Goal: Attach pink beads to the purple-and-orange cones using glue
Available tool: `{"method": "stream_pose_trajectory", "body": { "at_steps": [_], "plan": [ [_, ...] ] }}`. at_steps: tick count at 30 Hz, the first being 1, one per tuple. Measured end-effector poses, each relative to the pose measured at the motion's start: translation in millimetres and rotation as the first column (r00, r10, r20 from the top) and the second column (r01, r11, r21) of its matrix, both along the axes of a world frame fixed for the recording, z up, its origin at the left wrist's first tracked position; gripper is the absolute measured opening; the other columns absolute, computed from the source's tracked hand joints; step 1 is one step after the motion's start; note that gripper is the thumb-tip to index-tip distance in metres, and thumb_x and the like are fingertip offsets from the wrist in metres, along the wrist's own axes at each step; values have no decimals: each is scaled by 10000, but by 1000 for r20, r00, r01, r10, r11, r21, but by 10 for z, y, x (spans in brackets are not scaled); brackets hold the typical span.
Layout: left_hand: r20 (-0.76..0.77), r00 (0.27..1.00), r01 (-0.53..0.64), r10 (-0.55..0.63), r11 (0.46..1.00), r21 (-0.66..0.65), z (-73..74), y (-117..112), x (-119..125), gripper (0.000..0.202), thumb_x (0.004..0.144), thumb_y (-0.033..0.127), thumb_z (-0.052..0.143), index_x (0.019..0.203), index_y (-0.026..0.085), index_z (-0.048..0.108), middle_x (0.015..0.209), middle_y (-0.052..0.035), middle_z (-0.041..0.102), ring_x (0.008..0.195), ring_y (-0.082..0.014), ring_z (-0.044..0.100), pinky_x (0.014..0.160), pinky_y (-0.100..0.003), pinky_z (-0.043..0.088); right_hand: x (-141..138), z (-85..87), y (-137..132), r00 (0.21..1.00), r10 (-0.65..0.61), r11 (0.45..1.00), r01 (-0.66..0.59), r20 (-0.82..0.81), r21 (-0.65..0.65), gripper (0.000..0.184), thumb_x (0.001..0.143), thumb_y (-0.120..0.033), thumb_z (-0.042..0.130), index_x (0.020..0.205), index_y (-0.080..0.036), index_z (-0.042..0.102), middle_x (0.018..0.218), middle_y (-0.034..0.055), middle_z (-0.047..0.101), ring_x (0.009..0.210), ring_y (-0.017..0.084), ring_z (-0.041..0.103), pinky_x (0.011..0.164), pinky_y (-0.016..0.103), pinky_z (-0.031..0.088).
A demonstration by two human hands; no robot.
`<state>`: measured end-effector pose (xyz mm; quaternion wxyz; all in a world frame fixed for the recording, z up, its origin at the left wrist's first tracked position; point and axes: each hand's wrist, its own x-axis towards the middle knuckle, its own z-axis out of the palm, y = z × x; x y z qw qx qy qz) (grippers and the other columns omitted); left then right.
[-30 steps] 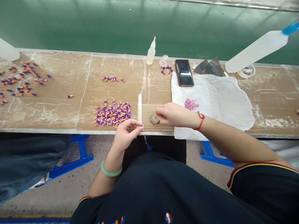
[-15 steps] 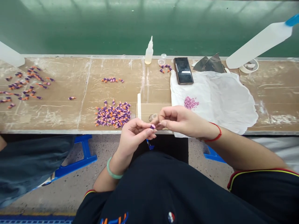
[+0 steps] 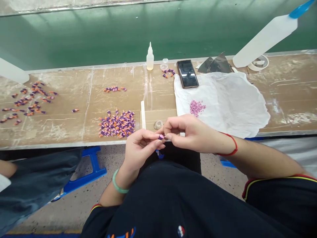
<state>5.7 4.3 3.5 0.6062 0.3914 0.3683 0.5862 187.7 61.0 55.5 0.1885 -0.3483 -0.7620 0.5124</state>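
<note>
My left hand (image 3: 142,145) pinches a small purple piece with a pink end (image 3: 161,137) between thumb and forefinger, just past the table's front edge. The fingers of my right hand (image 3: 187,134) are closed in a pinch against the pink end. Whatever they hold is too small to make out. Left of the hands lies a heap of small purple, orange and pink figures (image 3: 117,124). A small round clear dish (image 3: 158,125) sits just beyond my fingertips. On a white cloth (image 3: 230,99) to the right is a patch of tiny pink beads (image 3: 197,107).
A dropper bottle (image 3: 150,58), a clear cap (image 3: 164,63) and a phone (image 3: 187,74) are toward the back. A white strip (image 3: 143,115) lies near the heap. At right are a large leaning bottle (image 3: 266,41) and a tape roll (image 3: 259,62). Another person's arm (image 3: 7,168) shows at left.
My right fingertips have closed in on the pink end of the piece in my left hand. The camera view has shifted and tilted slightly; another person's arm shows more at left.
</note>
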Motion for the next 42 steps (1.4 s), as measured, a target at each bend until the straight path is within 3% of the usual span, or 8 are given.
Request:
{"method": "stream_pose_trajectory", "body": {
  "at_steps": [8,16,23,35,39,42],
  "plan": [
    [-56,998,25,-24,999,20,33,-29,6,105,749,195,853,779,181,753,743,-11,772,591,-129,741,555,-183,627,27,19,-17,999,48,998,-48,-2,45,108,831,-161,520,729,-195,526,741,8,700,651,108,601,577,217,446],
    [-67,998,23,-20,999,40,29,-25,-13,96,744,209,857,767,187,766,723,-17,779,574,-136,737,556,-197,635,-5,74,-40,996,85,981,-86,16,177,161,870,-144,508,726,-208,474,761,17,718,643,112,620,575,221,439],
    [-45,999,4,-2,999,32,46,-11,-5,107,734,215,865,761,186,766,725,-18,782,557,-130,731,532,-183,622,-26,46,-86,998,48,952,-56,35,299,198,863,-128,507,710,-221,421,737,16,694,628,121,604,580,230,427],
    [-103,994,27,-30,999,-32,18,3,22,222,714,325,880,732,171,721,700,-25,769,527,-138,711,501,-212,604,1,-23,-117,998,19,936,-36,51,350,181,859,-133,468,714,-223,410,744,23,691,581,108,545,558,236,407],
    [-225,974,-12,22,999,44,-1,2,-6,179,767,324,841,782,182,733,752,-33,782,588,-150,734,568,-235,619,47,-23,-89,999,-11,957,22,-40,290,134,881,-153,500,761,-214,506,797,23,730,657,122,644,600,232,485],
    [-442,883,-32,159,959,281,7,23,-53,74,824,172,775,879,215,752,843,-30,799,729,-156,758,696,-252,620,169,-21,-61,987,-132,964,150,-93,219,78,899,-190,541,845,-211,593,937,53,771,871,175,735,714,262,563]
  ]
}}
